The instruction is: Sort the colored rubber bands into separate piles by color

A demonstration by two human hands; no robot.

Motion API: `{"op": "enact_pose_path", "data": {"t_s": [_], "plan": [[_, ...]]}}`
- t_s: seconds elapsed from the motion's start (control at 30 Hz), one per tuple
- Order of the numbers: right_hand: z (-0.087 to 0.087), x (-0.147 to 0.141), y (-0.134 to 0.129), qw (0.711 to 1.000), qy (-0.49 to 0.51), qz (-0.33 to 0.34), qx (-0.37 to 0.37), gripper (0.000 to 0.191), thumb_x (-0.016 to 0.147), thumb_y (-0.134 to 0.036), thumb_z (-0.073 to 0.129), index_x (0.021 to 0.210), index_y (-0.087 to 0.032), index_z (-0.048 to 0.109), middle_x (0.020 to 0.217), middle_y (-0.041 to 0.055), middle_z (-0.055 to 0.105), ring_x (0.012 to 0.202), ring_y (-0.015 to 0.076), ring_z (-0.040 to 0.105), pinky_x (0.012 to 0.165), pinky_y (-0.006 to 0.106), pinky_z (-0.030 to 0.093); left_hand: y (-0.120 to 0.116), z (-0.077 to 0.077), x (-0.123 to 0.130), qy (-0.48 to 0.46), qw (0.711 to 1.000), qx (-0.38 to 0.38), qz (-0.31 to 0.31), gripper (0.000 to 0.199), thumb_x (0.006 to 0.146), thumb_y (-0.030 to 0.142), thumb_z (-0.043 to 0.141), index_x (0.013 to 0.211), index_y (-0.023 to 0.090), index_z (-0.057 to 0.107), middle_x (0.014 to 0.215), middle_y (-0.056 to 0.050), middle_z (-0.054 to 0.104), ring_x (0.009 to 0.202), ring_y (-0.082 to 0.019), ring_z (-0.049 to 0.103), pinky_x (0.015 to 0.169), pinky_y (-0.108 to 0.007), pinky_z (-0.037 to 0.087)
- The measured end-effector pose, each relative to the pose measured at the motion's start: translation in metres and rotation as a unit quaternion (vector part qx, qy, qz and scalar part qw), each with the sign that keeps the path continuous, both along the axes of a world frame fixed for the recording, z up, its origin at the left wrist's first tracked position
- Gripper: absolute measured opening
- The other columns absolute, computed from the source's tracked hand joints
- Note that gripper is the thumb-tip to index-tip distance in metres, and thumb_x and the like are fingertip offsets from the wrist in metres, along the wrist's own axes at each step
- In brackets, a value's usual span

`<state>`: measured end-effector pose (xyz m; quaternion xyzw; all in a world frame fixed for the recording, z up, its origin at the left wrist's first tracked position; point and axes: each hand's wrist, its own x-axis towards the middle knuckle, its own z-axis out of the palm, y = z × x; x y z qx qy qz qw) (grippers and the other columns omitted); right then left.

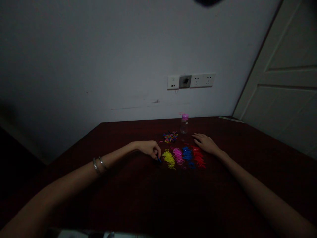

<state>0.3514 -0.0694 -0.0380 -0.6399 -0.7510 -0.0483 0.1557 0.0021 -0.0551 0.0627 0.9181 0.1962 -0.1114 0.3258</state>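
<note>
My left hand (150,149) is closed in a pinch on a small dark blue piece (159,160), just left of a yellow pile (169,159) of thin bands. To the right of the yellow lie a pink pile (178,156), a blue pile (187,154) and a red pile (198,157). My right hand (205,143) rests flat with fingers apart, beyond the red pile's far right side. Behind the sorted piles is a mixed heap (170,137) of many colours. A clear bottle (184,126) with a pink lid stands beside that heap.
The dark red table (119,198) meets a wall with sockets (202,80). A pale panelled door (284,86) is at the right. Pale objects (74,234) show at the near edge, lower left. The room is dim.
</note>
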Motion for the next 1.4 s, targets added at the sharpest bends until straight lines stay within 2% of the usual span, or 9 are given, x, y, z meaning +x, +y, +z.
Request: {"op": "enact_pose_path", "data": {"t_s": [0.13, 0.47, 0.83, 1.13, 1.4], "plan": [[-0.0011, 0.0008, 0.0009, 1.0, 0.005, 0.002, -0.002, 0.047, 0.086, -0.043, 0.029, 0.124, -0.023, 0.048, 0.133, 0.0069, 0.043, 0.121, 0.0254, 0.037, 0.096, 0.045, 0.033, 0.0001, -0.0012, 0.0007, 0.001, 1.0, 0.011, 0.014, 0.018, 0.068, 0.017, 0.061, 0.085, 0.014, 0.066, 0.058, 0.005, 0.05, 0.052, -0.005, 0.041, 0.051, -0.016, 0.029], [0.0009, -0.0001, -0.0013, 1.0, 0.007, 0.0, 0.0, 0.046, 0.086, -0.042, 0.029, 0.124, -0.023, 0.047, 0.133, 0.0072, 0.043, 0.121, 0.0261, 0.038, 0.095, 0.046, 0.033, 0.0032, 0.0004, 0.0, -0.017, 0.999, -0.02, 0.046, 0.019, 0.066, 0.023, 0.064, 0.082, 0.013, 0.066, 0.058, 0.003, 0.052, 0.052, -0.006, 0.042, 0.051, -0.018, 0.029], [0.0015, -0.0013, -0.0017, 1.0, 0.012, 0.001, 0.005, 0.045, 0.086, -0.041, 0.031, 0.122, -0.023, 0.049, 0.131, 0.0068, 0.045, 0.12, 0.0254, 0.039, 0.095, 0.045, 0.034, 0.0024, -0.0008, -0.0008, -0.027, 0.999, 0.009, 0.031, 0.015, 0.065, 0.021, 0.061, 0.078, 0.012, 0.063, 0.058, 0.005, 0.044, 0.052, -0.006, 0.036, 0.051, -0.019, 0.027], [0.0025, -0.0017, -0.0023, 1.0, 0.009, -0.003, 0.005, 0.045, 0.086, -0.041, 0.03, 0.122, -0.023, 0.049, 0.132, 0.0065, 0.044, 0.12, 0.0258, 0.039, 0.094, 0.046, 0.034, 0.0027, 0.0006, 0.0004, -0.023, 0.999, -0.003, 0.036, 0.015, 0.064, 0.022, 0.065, 0.076, 0.012, 0.061, 0.056, 0.005, 0.044, 0.051, -0.006, 0.037, 0.05, -0.018, 0.027], [0.0033, -0.0025, -0.0026, 1.0, 0.01, -0.002, 0.005, 0.045, 0.086, -0.041, 0.03, 0.122, -0.023, 0.049, 0.131, 0.0069, 0.045, 0.12, 0.0263, 0.039, 0.094, 0.046, 0.035, 0.0039, 0.0081, 0.0039, -0.044, 0.998, 0.01, 0.045, 0.017, 0.063, 0.025, 0.066, 0.074, 0.013, 0.061, 0.057, 0.005, 0.042, 0.052, -0.006, 0.037, 0.051, -0.019, 0.026]]}}
